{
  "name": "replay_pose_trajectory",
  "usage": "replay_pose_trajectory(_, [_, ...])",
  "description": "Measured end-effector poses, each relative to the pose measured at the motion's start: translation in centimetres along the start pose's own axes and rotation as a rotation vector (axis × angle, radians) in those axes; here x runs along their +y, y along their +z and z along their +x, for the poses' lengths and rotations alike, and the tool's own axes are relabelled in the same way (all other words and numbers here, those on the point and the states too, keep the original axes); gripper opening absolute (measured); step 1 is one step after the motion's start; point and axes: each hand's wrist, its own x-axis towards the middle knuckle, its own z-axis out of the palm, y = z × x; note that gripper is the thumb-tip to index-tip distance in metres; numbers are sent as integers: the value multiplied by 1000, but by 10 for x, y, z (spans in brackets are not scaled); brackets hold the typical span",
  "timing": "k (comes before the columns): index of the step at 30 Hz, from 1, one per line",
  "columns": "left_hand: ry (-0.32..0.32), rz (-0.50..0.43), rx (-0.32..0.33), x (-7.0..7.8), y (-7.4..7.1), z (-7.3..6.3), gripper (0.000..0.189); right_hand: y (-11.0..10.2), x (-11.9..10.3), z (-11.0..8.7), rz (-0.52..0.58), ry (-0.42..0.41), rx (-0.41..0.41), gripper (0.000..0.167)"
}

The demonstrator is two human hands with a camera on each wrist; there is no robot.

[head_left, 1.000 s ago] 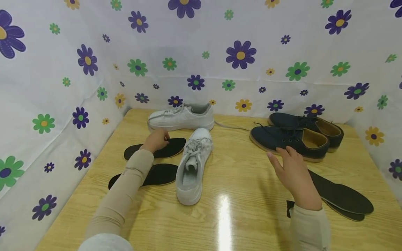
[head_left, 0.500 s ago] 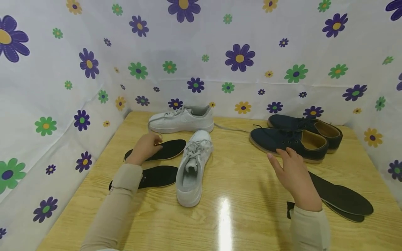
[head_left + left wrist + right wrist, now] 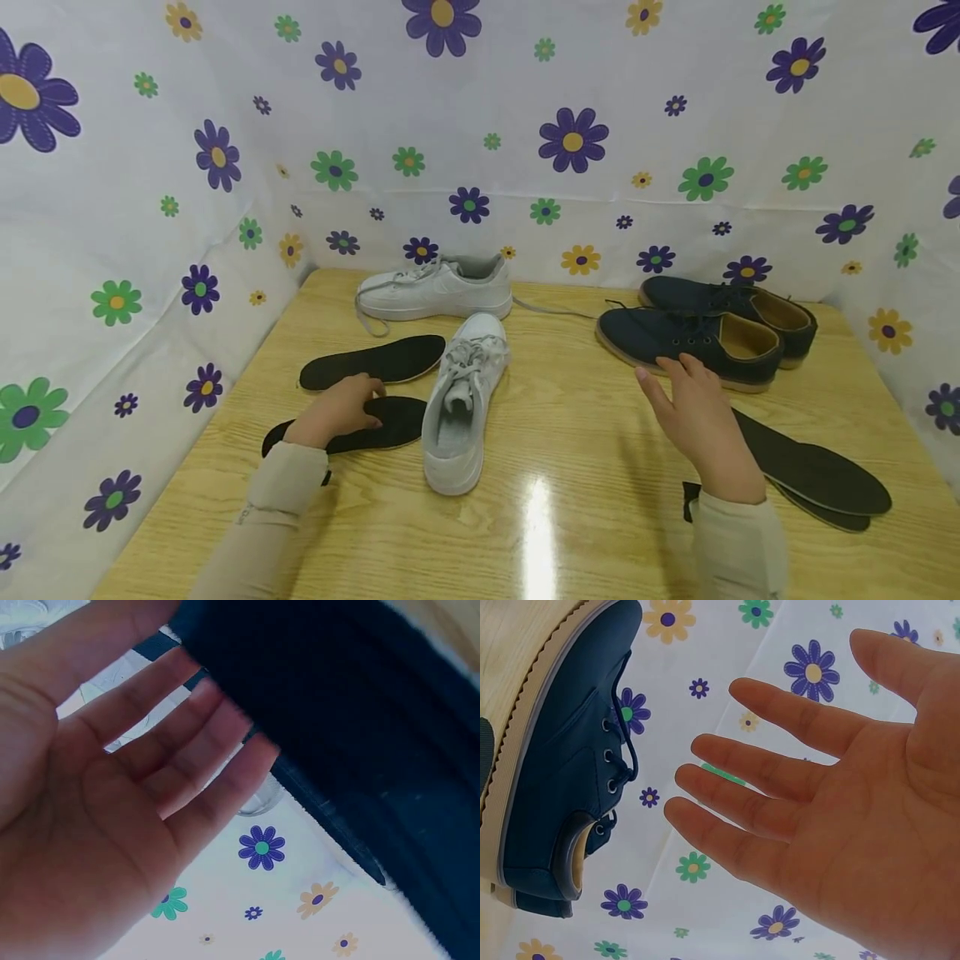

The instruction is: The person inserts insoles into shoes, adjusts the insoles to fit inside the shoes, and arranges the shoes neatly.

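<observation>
Left of the nearer white sneaker [image 3: 463, 408], the left hand [image 3: 336, 412] sits fingers-parted at the near black insole [image 3: 401, 421]; can't tell if they touch, but I'd pinch the edge lightly. Right of that sneaker, the right hand [image 3: 697, 425] hangs spread, holding nothing.

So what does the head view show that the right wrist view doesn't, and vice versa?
Only the head view shows the left hand, over a black insole, and the white shoes.
Only the right wrist view shows the palm of the right hand; the head view has its back.
Both share that hand, the navy shoes and the flowered cloth.
</observation>
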Motion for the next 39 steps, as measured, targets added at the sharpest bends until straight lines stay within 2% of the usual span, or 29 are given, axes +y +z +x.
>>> replay_pose_trajectory(6, [45,6,48,-3,-4,-6,33,2,-2,1,-6,-2,-2,69])
replay_pose_trajectory(9, [86,-34,104,-5,-17,-14,22,2,-3,1,-5,-12,1,68])
replay_pose_trajectory(11, [110,-78,161,-5,-31,-20,21,2,-4,1,-3,-18,3,69])
replay_pose_trajectory(15, [136,-133,354,3,-68,-34,23,2,-5,1,-3,-17,2,70])
replay_pose_trajectory(18, [116,-196,521,18,-95,-44,15,1,-6,-1,-2,-14,0,70])
replay_pose_trajectory(20, [97,-287,602,30,-107,-49,13,1,-6,-1,0,-15,1,69])
replay_pose_trajectory(22, [85,-414,657,43,-114,-52,19,0,-6,-2,2,-18,0,68])
replay_pose_trajectory(26, [121,-769,674,69,-114,-49,23,-1,-5,-2,6,-18,4,67])
replay_pose_trajectory(28, [142,-941,665,82,-110,-44,21,-2,-5,-2,7,-20,7,69])
replay_pose_trajectory(30, [155,-1073,658,94,-105,-37,18,-2,-5,-2,10,-20,5,69])
replay_pose_trajectory(33, [165,-1189,670,112,-98,-25,15,-2,-4,-1,17,-23,-4,69])
replay_pose_trajectory(39, [228,-1308,700,143,-88,-12,15,-3,-5,-1,41,-38,1,68])
